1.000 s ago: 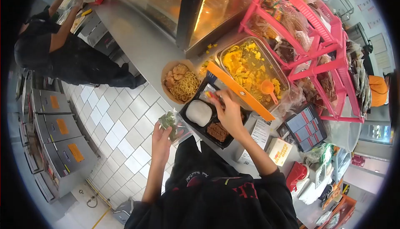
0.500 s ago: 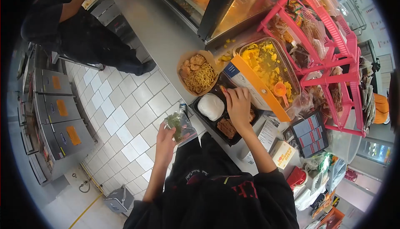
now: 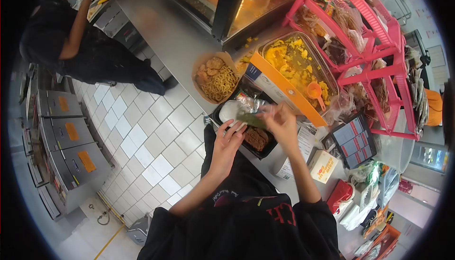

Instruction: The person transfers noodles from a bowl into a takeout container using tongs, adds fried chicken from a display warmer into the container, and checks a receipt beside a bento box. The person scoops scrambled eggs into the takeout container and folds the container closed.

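Observation:
Above a black food tray [image 3: 219, 119], a small clear plastic bag with green leafy bits [image 3: 249, 115] is stretched between my hands. My left hand [image 3: 224, 147] has its fingertips closed on the near left edge of the bag. At the bag's other end is my right hand [image 3: 283, 126], fingers curled in a pinch and partly blurred by motion. White rice [image 3: 229, 110] and a browned piece of meat [image 3: 256, 139] show in the tray; the bag and hands cover its middle.
A paper bowl of noodles and fried pieces [image 3: 216, 77] stands beyond the tray. An orange box [image 3: 289, 89] adjoins a basket of yellow food with an orange scoop [image 3: 314, 91]. Pink racks [image 3: 379, 66], a tablet [image 3: 353, 141] and a small carton [image 3: 323, 166] are rightward. Another person [image 3: 90, 56] stands far left.
My left hand has brought the bag from beside the counter up and right, over the tray. My right hand has lifted from the tray's food to the bag. The view has shifted slightly.

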Action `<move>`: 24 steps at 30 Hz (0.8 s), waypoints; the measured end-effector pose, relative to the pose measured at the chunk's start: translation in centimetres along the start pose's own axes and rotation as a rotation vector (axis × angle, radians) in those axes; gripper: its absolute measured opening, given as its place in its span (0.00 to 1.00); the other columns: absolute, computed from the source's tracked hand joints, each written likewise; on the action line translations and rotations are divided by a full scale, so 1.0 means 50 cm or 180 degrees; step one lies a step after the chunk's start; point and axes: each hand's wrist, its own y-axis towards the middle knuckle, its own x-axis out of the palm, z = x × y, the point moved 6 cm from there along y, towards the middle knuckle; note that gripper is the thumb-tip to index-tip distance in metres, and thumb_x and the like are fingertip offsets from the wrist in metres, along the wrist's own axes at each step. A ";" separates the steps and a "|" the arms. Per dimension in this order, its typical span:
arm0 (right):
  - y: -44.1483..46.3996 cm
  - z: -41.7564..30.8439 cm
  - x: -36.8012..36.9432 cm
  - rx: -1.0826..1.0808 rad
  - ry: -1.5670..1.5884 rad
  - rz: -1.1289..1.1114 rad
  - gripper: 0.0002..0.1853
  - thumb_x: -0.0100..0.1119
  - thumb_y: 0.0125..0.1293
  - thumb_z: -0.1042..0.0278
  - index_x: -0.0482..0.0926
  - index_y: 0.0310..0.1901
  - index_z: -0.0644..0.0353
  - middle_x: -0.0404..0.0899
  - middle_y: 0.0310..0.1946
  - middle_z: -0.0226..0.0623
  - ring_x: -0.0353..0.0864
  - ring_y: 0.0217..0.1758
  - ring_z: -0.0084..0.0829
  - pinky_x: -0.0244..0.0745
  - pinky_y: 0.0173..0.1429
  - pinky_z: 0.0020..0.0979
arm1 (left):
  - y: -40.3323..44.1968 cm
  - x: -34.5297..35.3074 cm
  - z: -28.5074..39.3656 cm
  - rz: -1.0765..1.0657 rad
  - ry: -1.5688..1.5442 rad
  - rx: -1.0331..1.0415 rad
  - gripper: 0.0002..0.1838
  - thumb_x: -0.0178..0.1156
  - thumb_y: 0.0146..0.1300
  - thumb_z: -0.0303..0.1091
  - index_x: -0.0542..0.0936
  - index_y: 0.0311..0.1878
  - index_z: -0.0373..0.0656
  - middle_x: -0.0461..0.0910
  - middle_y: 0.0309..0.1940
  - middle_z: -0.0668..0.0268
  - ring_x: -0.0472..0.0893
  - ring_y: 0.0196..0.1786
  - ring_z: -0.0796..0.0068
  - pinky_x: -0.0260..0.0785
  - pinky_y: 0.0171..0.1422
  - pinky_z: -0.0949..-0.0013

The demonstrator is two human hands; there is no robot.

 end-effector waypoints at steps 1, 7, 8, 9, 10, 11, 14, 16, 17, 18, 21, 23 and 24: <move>0.021 -0.012 -0.010 -0.0059 -0.0239 0.0003 0.05 0.51 0.62 0.79 0.65 0.35 0.64 0.78 0.41 0.44 0.79 0.46 0.29 0.75 0.48 0.26 | -0.004 0.012 0.001 -0.0158 0.0219 0.0023 0.25 0.51 0.64 0.25 0.55 0.62 0.41 0.62 0.60 0.54 0.67 0.61 0.61 0.59 0.66 0.59; 0.117 0.010 0.026 -0.1350 -0.2955 -0.0449 0.06 0.50 0.59 0.77 0.67 0.38 0.62 0.76 0.37 0.44 0.79 0.40 0.39 0.75 0.42 0.31 | -0.020 -0.011 -0.010 -0.0269 0.1070 0.0227 0.21 0.46 0.64 0.22 0.59 0.61 0.39 0.65 0.56 0.56 0.68 0.60 0.64 0.62 0.63 0.65; 0.117 0.017 0.037 -0.1481 -0.3307 -0.0584 0.07 0.51 0.58 0.75 0.68 0.39 0.61 0.75 0.38 0.44 0.77 0.41 0.41 0.74 0.42 0.33 | -0.017 -0.010 -0.008 -0.0406 0.1635 0.0370 0.19 0.46 0.64 0.23 0.62 0.58 0.39 0.67 0.53 0.56 0.69 0.59 0.64 0.63 0.61 0.65; 0.115 0.022 0.048 -0.1608 -0.3655 -0.0725 0.09 0.51 0.56 0.74 0.68 0.39 0.60 0.73 0.39 0.44 0.75 0.42 0.44 0.73 0.42 0.35 | -0.016 -0.002 -0.004 -0.0543 0.2201 0.0515 0.17 0.47 0.64 0.23 0.65 0.56 0.38 0.70 0.51 0.56 0.70 0.58 0.64 0.63 0.60 0.65; 0.113 0.014 0.051 -0.1732 -0.3520 -0.0776 0.12 0.52 0.56 0.75 0.69 0.43 0.60 0.70 0.39 0.43 0.74 0.45 0.43 0.72 0.45 0.37 | -0.009 0.004 0.000 -0.0560 0.2225 0.0496 0.17 0.47 0.64 0.23 0.65 0.56 0.38 0.70 0.51 0.56 0.70 0.58 0.64 0.63 0.60 0.65; 0.112 0.013 0.046 -0.1712 -0.3513 -0.0756 0.12 0.52 0.56 0.75 0.69 0.43 0.60 0.70 0.39 0.43 0.74 0.45 0.43 0.72 0.45 0.37 | -0.002 0.032 0.020 -0.0698 0.3435 0.1220 0.16 0.47 0.63 0.23 0.67 0.54 0.37 0.70 0.50 0.55 0.69 0.58 0.61 0.63 0.60 0.62; 0.081 -0.015 0.029 -0.2188 -0.3376 -0.0439 0.17 0.52 0.52 0.79 0.71 0.47 0.61 0.70 0.48 0.42 0.74 0.47 0.43 0.73 0.45 0.35 | 0.037 0.101 0.026 -0.0695 0.5400 0.2889 0.16 0.49 0.61 0.26 0.69 0.53 0.34 0.70 0.49 0.51 0.68 0.56 0.52 0.61 0.60 0.57; 0.030 -0.059 0.013 -0.2346 -0.2921 -0.0109 0.16 0.55 0.54 0.79 0.73 0.46 0.63 0.71 0.46 0.42 0.75 0.45 0.41 0.73 0.45 0.32 | 0.098 0.111 0.003 -0.0823 0.5416 0.2878 0.15 0.48 0.62 0.27 0.69 0.52 0.34 0.70 0.49 0.51 0.69 0.56 0.52 0.62 0.60 0.57; -0.010 -0.081 0.005 -0.2293 -0.2953 -0.0042 0.16 0.55 0.54 0.79 0.73 0.46 0.63 0.71 0.46 0.42 0.75 0.45 0.41 0.73 0.45 0.32 | 0.120 0.115 -0.014 -0.0899 0.5425 0.2860 0.15 0.48 0.63 0.28 0.69 0.51 0.33 0.70 0.49 0.51 0.69 0.55 0.52 0.62 0.59 0.57; -0.052 -0.095 -0.015 -0.1674 -0.2455 0.0037 0.12 0.54 0.56 0.78 0.73 0.44 0.63 0.72 0.44 0.43 0.75 0.46 0.41 0.72 0.47 0.32 | 0.136 0.115 -0.026 -0.1000 0.5401 0.2840 0.15 0.48 0.63 0.28 0.69 0.51 0.33 0.70 0.49 0.51 0.69 0.55 0.52 0.62 0.59 0.57; -0.216 -0.026 -0.077 0.0289 -0.1376 -0.0208 0.09 0.53 0.63 0.71 0.73 0.43 0.63 0.75 0.37 0.44 0.77 0.45 0.38 0.71 0.49 0.32 | 0.162 0.114 -0.039 -0.1422 0.4998 0.2268 0.14 0.47 0.63 0.28 0.69 0.51 0.34 0.71 0.48 0.50 0.70 0.53 0.51 0.63 0.57 0.57; -0.362 0.101 -0.115 0.1588 -0.0567 -0.0539 0.12 0.53 0.64 0.66 0.73 0.45 0.63 0.78 0.37 0.43 0.79 0.43 0.37 0.73 0.48 0.33 | 0.127 0.138 -0.004 -0.1003 0.5099 0.2045 0.13 0.46 0.64 0.27 0.69 0.50 0.34 0.73 0.46 0.50 0.71 0.51 0.50 0.64 0.55 0.57; -0.444 0.151 -0.133 0.1511 -0.0889 -0.0807 0.13 0.54 0.64 0.64 0.73 0.46 0.64 0.79 0.38 0.42 0.79 0.41 0.39 0.73 0.46 0.33 | 0.095 0.152 0.001 -0.0930 0.5173 0.2285 0.13 0.47 0.63 0.27 0.69 0.50 0.34 0.73 0.45 0.50 0.72 0.51 0.53 0.64 0.54 0.57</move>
